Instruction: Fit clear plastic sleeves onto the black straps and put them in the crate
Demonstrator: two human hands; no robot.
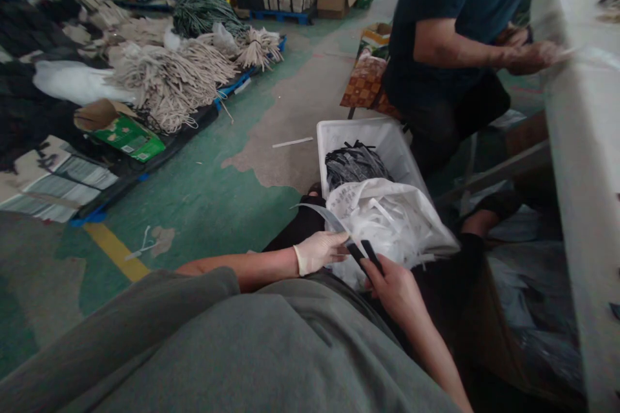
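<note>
My left hand (320, 251), in a pale glove, is closed on a thin translucent strip (317, 208) that curves out to the left. My bare right hand (394, 287) pinches black strip ends (369, 251), which show as two short dark pieces close to the left fingertips. Whether the black pieces join the translucent strip I cannot tell. Just beyond both hands an open white sack (421, 222) holds a heap of white strips (382, 222). Behind the sack, a white plastic bin (321, 148) contains a pile of black strips (356, 164).
A seated co-worker (440, 32) works at a white table (562, 110) on the right. Bundles of beige cords (169, 80) lie on a pallet at left, with a green carton (128, 135) beside them. Cardboard boxes (336, 0) stand further back.
</note>
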